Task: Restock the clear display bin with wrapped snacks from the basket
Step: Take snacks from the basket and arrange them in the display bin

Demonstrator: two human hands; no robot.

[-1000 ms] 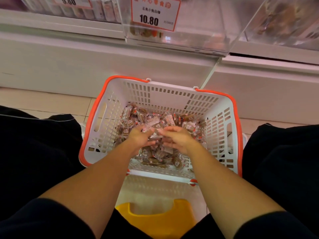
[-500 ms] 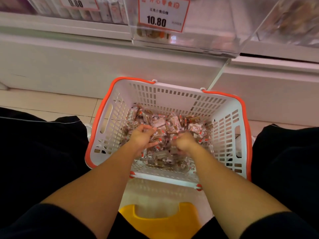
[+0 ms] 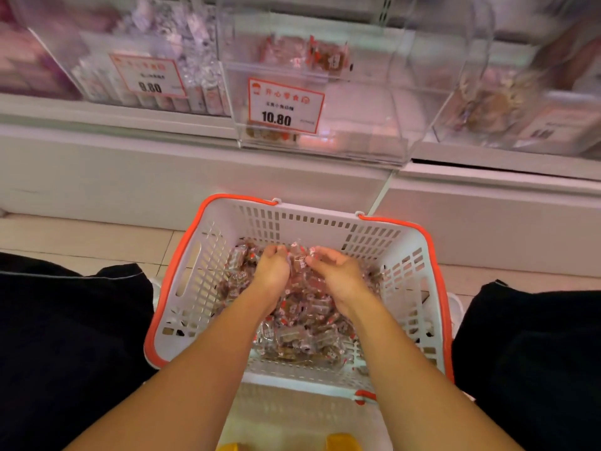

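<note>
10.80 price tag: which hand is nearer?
Left. The left hand sits almost straight below the 10.80 price tag; the right hand is below and off to its right.

Shop (price tags, display bins)

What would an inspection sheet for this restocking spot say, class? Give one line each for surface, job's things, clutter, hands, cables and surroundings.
Surface: pale tiled floor, with the basket on it.
Job's things: white basket with orange rim, holding a heap of wrapped snacks; clear bin above, nearly empty, tagged 10.80.
Clutter: yellow object at the bottom edge, mostly cut off.
Hands: left hand and right hand cupped together round a scoop of snacks over the basket.
Cables: nothing seen.
Surroundings: white shelf base; neighbouring bins either side, blurred; black trouser legs flanking the basket.
</note>
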